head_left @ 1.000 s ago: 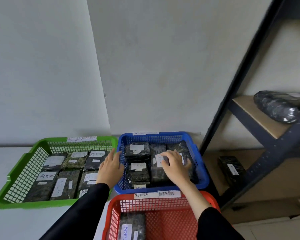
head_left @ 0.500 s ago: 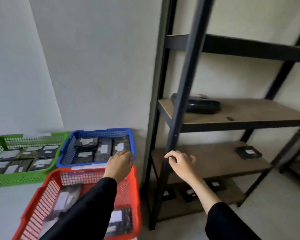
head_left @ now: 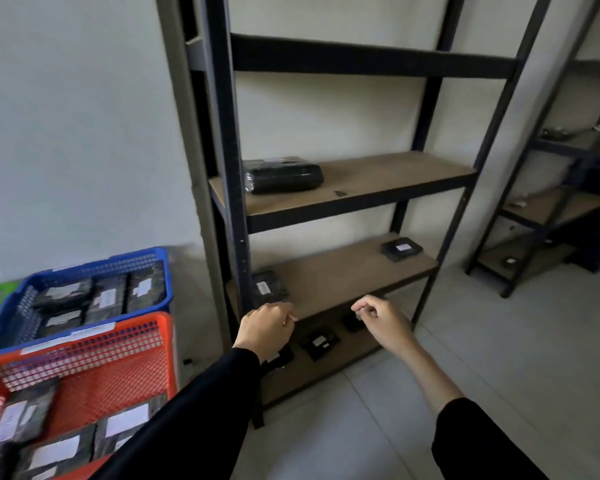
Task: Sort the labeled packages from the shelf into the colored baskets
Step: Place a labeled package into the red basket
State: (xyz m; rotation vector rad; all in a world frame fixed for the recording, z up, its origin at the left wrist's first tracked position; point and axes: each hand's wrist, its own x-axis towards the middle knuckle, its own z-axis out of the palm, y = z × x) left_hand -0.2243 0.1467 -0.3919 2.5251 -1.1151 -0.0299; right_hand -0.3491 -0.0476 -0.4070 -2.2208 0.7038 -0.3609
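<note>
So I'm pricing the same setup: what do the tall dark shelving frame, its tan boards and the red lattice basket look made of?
Tall dark shelving frame: likely painted metal, thin matte uprights with small holes. Tan boards: probably particleboard or MDF, flat, dull, raw brown edge. Red lattice basket: moulded plastic, uniform colour, slightly glossy mesh walls.
</note>
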